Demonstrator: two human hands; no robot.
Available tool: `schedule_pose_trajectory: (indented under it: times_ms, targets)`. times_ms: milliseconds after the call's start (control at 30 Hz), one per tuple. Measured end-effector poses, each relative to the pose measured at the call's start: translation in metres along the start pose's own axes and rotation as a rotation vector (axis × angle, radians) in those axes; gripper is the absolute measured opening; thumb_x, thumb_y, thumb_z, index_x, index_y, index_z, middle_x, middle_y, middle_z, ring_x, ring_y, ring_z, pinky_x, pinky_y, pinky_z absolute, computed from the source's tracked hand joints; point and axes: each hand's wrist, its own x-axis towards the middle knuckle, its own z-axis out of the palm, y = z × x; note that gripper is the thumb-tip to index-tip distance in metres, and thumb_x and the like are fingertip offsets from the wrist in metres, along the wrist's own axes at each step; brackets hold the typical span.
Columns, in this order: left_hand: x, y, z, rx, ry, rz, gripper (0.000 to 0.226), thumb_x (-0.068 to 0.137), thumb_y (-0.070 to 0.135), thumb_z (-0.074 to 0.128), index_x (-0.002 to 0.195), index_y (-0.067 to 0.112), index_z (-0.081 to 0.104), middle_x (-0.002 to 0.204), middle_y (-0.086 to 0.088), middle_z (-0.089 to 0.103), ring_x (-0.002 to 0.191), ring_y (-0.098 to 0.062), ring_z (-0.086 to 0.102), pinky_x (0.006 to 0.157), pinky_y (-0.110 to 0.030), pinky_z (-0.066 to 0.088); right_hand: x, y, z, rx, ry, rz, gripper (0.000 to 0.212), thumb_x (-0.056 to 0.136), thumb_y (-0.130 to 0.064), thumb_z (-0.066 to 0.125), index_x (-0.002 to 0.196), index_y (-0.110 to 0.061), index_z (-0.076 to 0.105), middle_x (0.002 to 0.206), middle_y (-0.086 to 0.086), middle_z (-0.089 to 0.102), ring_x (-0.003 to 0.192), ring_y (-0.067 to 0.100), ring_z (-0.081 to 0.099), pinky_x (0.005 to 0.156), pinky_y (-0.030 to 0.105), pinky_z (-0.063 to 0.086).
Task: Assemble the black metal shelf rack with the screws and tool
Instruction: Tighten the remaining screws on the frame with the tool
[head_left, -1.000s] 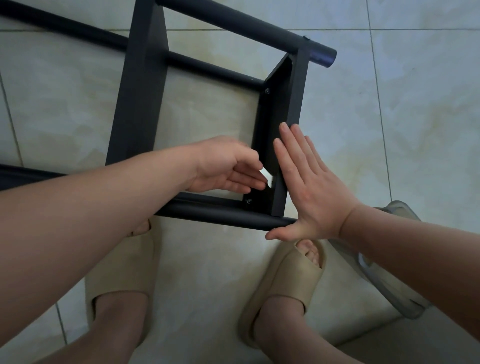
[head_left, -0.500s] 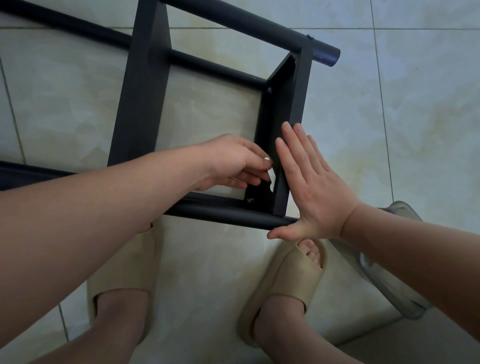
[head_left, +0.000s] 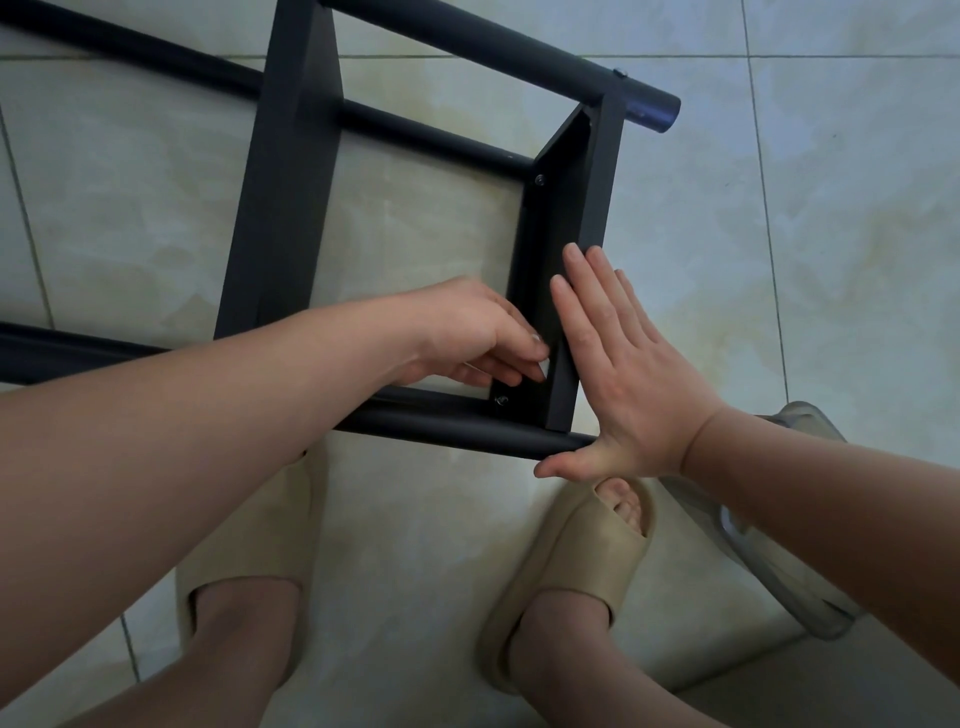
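Running off the top and left edges, black rack (head_left: 283, 208) lies on tiled floor (head_left: 831, 234); left hand (head_left: 467, 332) fingers curled, pinching a small pale piece (head_left: 544, 368) at the end panel's (head_left: 587, 182) inner face, too small to identify; right hand (head_left: 634, 374) flat, fingers straight against panel's outer side; screw (head_left: 501, 400) just below left fingertips; clear plastic item (head_left: 779, 566) half hidden behind right forearm.
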Motion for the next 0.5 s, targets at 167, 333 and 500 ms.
schedule_pose_trajectory:
  times_ms: [167,333,500]
  targets:
    - [0.0,-0.0028,0.0004,0.054,0.027,-0.016,0.004,0.091,0.025,0.07,0.091,0.022,0.069,0.085,0.003,0.078,0.078,-0.007,0.073,0.076,-0.028,0.05,0.0003,0.0002,-0.0002,0.001,-0.008,0.006,0.137,0.073,-0.094,0.042,0.157,0.009,0.01,0.166,0.028,0.001,0.155,0.043,-0.003,0.125,0.059,0.01]
    - [0.0001,-0.0015,0.001,-0.003,0.035,0.013,0.003,0.091,0.025,0.07,0.089,0.023,0.069,0.085,0.004,0.078,0.074,-0.004,0.072,0.076,-0.028,0.049,0.0004,0.0002,-0.0002,0.0,-0.005,0.0,0.136,0.073,-0.094,0.043,0.157,0.008,0.01,0.166,0.028,0.001,0.155,0.044,-0.002,0.125,0.059,0.011]
    - [-0.0002,-0.002,-0.0024,-0.014,0.045,-0.001,0.004,0.091,0.025,0.069,0.088,0.023,0.068,0.085,0.003,0.078,0.071,-0.004,0.071,0.075,-0.028,0.049,0.0004,0.0002,-0.0006,0.003,-0.006,0.001,0.136,0.073,-0.094,0.041,0.157,0.008,0.01,0.165,0.027,0.001,0.155,0.045,-0.002,0.125,0.059,0.011]
